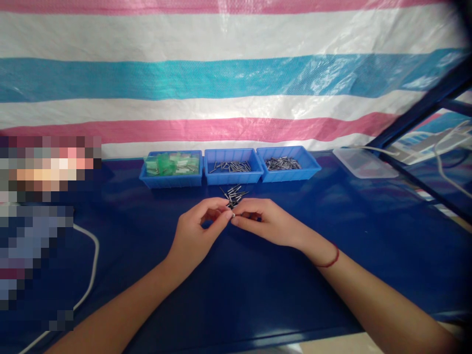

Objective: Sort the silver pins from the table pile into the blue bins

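Note:
My left hand [201,231] and my right hand [263,222] meet fingertip to fingertip over the dark blue table [236,290]. Both pinch a tiny pale part [232,215] between them; I cannot make out what it is. Just behind the fingertips lies a small heap of thin metal pins [234,194]. A red string circles my right wrist [330,260].
Three blue trays stand in a row at the back: one with green and clear plastic pieces [171,167], two with metal pins [233,167] [288,164]. A clear lid [364,162] lies at right, a white cable [90,265] at left. A striped tarp [221,73] hangs behind.

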Available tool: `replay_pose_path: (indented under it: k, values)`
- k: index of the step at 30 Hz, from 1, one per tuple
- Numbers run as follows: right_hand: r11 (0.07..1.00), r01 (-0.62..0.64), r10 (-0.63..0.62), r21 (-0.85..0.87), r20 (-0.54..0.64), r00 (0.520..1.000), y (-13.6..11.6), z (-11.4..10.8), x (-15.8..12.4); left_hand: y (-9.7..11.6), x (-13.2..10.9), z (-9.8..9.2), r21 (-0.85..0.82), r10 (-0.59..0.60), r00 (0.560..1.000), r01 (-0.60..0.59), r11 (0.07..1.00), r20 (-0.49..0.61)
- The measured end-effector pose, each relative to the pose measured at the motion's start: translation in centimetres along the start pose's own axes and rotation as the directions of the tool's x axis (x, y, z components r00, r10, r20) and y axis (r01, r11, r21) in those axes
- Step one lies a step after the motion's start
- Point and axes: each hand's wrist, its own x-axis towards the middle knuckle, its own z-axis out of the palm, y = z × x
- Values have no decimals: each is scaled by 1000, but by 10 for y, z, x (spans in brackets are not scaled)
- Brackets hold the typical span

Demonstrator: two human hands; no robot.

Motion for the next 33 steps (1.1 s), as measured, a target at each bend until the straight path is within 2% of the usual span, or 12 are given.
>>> replay_pose_path:
  k: [8,15,20,24,28,31,33]
  values:
    - [1000,-9,11,19,-108,994,-3,-3,-1,4,0,-1,-26,31,998,-32,999,-51]
    - [1000,-19,20,9,-198,980,-1,-3,-3,-4,3,-2,9,83,996,-83,996,-27]
    - [992,52,-82,-113,-283,956,-6,-3,-5,-8,6,-2,-17,70,997,-70,997,-13]
    - [950,125,-209,-286,-287,935,-17,-3,-9,-9,8,-1,-131,8,997,2,991,76]
    - [872,160,-287,-462,-218,933,-28,-2,-13,-13,9,1,-245,-25,976,79,966,217]
    - [863,124,-267,-489,-232,935,-29,-6,-12,-15,9,2,-172,-1,972,43,984,236]
    - [874,74,-263,-481,-339,904,-23,-15,-11,-15,10,2,-52,29,974,-18,998,224]
